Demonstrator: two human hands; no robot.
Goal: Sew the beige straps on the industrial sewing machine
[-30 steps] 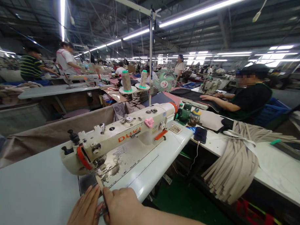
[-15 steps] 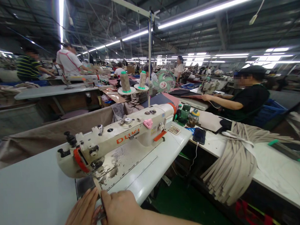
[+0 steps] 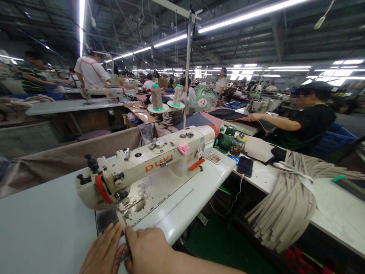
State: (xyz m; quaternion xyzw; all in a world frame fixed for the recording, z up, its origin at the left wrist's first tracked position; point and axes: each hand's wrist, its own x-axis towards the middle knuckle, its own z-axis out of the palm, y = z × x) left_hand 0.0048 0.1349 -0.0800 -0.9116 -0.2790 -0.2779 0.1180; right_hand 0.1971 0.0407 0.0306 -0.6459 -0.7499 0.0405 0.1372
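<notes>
A narrow beige fabric strip (image 3: 121, 220) runs from under the needle end of a white sewing machine (image 3: 171, 157) toward my hands. My right hand (image 3: 152, 246) is closed, its index finger and thumb on the strip just in front of the presser area. Beside it, my left hand (image 3: 102, 253) lies with fingers stretched out flat along the strip's left side, its thumb close to the right hand. A small dark, metallic-looking piece (image 3: 126, 254) shows between the hands; most of it is hidden. The needle itself is too small to make out.
On the right-hand table (image 3: 338, 227) lie a tied bundle of beige strips (image 3: 286, 205), a phone (image 3: 245, 166) on a cable and jars (image 3: 227, 139). Thread cones (image 3: 156, 98) stand behind the machine. A co-worker (image 3: 310, 116) sits at the right.
The camera view has shifted slightly, so the scene sits a little further right. Both hands keep nearly the same hold near the strip.
</notes>
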